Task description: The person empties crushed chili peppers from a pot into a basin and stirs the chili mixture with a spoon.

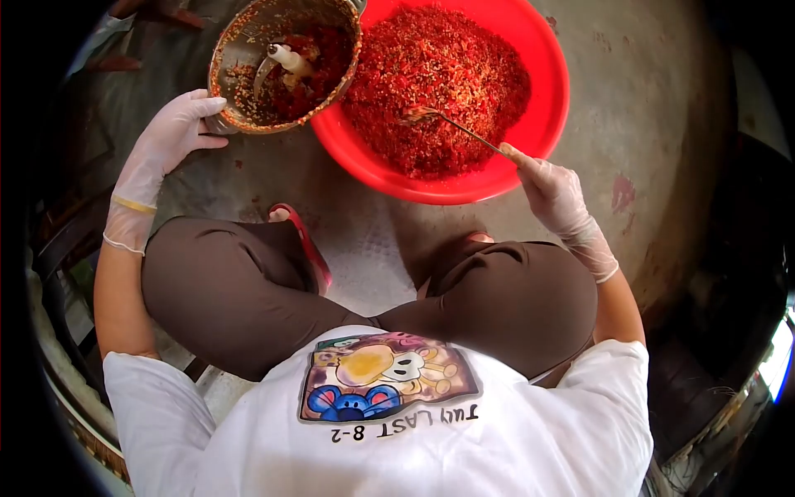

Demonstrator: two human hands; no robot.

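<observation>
My left hand (175, 128), in a clear glove, grips the near left side of a metal grinder bowl (231, 56). The bowl tilts toward the red basin (548, 74), its rim overlapping the basin's left edge. Inside it, a white blade hub (290, 58) rises among wet red chopped bits. Finely chopped red chili (447, 58) with pale bits is heaped in the basin. My gloved right hand (548, 189) is closed around the thin handle of a metal spoon (470, 132). The spoon's head rests at the heap's surface, with some red bits on it.
Below the basin are my bent knees (224, 273) and a red sandal (310, 248) on the concrete floor (638, 108). Part of another person's foot (116, 64) seems to show at the upper left. Dark furniture stands along the left edge.
</observation>
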